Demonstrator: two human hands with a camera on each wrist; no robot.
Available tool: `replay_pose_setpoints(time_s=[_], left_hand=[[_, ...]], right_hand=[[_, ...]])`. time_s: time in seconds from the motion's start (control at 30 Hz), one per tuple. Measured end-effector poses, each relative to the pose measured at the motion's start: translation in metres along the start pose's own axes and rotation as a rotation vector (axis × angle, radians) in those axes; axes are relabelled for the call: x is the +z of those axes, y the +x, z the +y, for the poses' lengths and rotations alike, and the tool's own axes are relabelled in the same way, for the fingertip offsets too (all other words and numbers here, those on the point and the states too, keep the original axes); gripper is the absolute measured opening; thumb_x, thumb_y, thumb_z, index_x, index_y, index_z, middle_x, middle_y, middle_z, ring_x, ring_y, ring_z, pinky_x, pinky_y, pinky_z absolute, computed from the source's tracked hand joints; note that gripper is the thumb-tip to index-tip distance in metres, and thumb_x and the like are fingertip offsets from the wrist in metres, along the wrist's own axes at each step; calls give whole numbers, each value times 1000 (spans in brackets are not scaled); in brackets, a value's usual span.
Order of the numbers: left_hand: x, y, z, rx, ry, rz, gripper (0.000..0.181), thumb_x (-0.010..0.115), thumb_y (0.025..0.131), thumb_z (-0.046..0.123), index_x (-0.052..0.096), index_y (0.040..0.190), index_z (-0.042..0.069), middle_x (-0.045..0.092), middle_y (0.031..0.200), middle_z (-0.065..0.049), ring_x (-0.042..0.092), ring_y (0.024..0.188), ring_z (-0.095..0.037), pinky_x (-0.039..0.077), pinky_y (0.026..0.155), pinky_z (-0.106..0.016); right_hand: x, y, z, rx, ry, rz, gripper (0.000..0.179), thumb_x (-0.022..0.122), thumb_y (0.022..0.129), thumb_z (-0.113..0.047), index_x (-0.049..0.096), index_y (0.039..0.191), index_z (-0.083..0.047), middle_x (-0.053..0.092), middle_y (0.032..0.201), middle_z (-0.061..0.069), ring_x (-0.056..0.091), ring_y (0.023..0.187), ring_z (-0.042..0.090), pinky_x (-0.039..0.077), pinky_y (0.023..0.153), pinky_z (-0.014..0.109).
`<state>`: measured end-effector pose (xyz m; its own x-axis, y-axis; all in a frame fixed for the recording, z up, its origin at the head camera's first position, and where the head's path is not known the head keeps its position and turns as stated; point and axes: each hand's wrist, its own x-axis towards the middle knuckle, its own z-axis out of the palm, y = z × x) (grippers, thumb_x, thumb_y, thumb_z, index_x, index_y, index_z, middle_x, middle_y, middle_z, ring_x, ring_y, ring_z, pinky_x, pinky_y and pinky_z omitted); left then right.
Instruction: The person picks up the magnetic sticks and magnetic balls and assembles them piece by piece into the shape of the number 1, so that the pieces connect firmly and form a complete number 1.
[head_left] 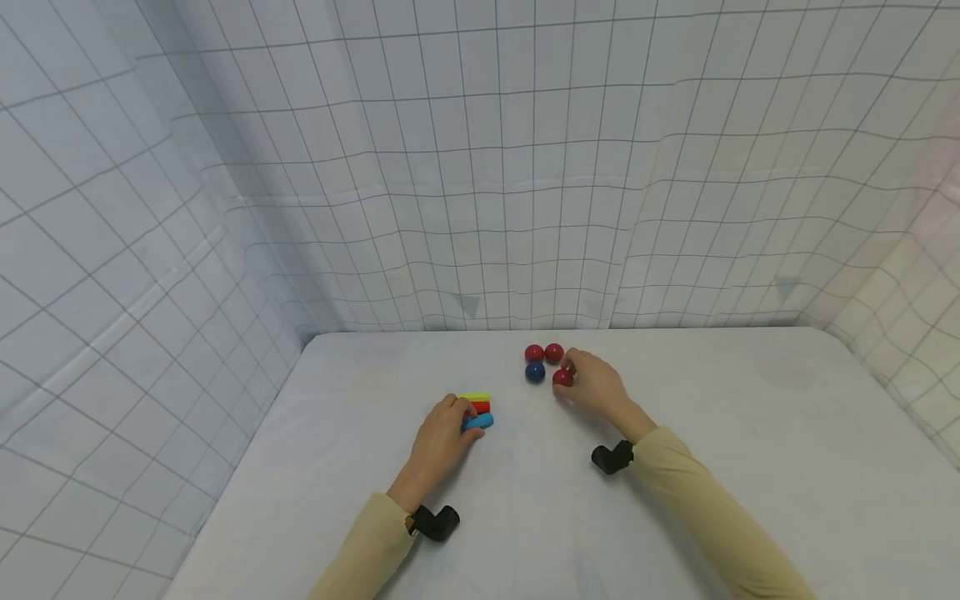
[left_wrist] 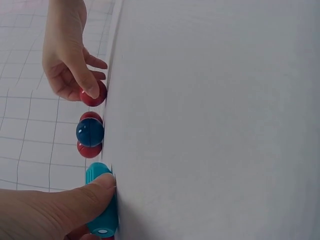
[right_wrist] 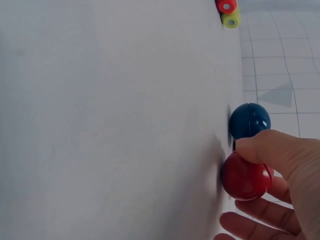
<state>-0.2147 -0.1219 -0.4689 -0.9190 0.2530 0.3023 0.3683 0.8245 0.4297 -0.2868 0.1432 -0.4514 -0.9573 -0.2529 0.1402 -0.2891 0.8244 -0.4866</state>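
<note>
Gripping the light-blue cylinder (head_left: 480, 422) between thumb and fingers, the left hand (head_left: 441, 437) works toward the left of the worktop (head_left: 525, 508). Behind that cylinder lie a red cylinder (head_left: 482, 407) and a yellow-green cylinder (head_left: 476, 397), partly hidden by fingers. Judging by their close row, this group looks nearly settled; only the light-blue one is not yet let go.

Farther right, two red balls (head_left: 534, 353) sit side by side, with a dark-blue ball (head_left: 535, 372) in front of the left one; that cluster appears formed. Pinched by the right hand (head_left: 597, 387), the nearest red ball (head_left: 562, 378) is just beside it, so its placing seems unfinished.

The left wrist view reveals the light-blue cylinder's ribbed far end and pale-spotted near end, details lost in the head view. The right wrist view leaves that cylinder out but shows pale round marks on the red and yellow-green cylinders' ends, plus the dark-blue ball's seam.
</note>
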Motion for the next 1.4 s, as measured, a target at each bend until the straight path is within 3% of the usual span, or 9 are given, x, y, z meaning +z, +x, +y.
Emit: replay_pose_setpoints(time_s=[0.63,0.9,1.13,1.4], left_hand=[[0,0,6,-36,14,-38,25,77,80,19,63,92,2,53,90,-7,58,82,-22,49,73,-37],[4,1,10,-61,-2,-40,22,76,82,19,62,90,3,54,90,-6,55,81,-20,47,74,-35],[5,3,17,-82,-15,-59,23,76,81,20,62,89,4,57,86,-5,53,78,-17,46,71,-34],[9,4,21,-79,-33,-76,25,77,81,20,62,90,3,52,76,-1,47,68,-14,43,63,-29]], right_hand=[[0,-11,10,13,49,6,34,76,79,-24,64,102,-3,62,87,5,57,77,20,47,68,36],[2,-18,14,5,103,48,32,76,80,-25,65,100,-3,61,85,3,55,75,19,46,67,35],[6,-24,21,-20,147,97,31,76,79,-25,63,98,-4,60,85,5,54,77,21,45,69,37],[8,-28,23,15,201,102,32,76,79,-21,59,98,-3,58,83,6,52,76,22,43,67,36]])
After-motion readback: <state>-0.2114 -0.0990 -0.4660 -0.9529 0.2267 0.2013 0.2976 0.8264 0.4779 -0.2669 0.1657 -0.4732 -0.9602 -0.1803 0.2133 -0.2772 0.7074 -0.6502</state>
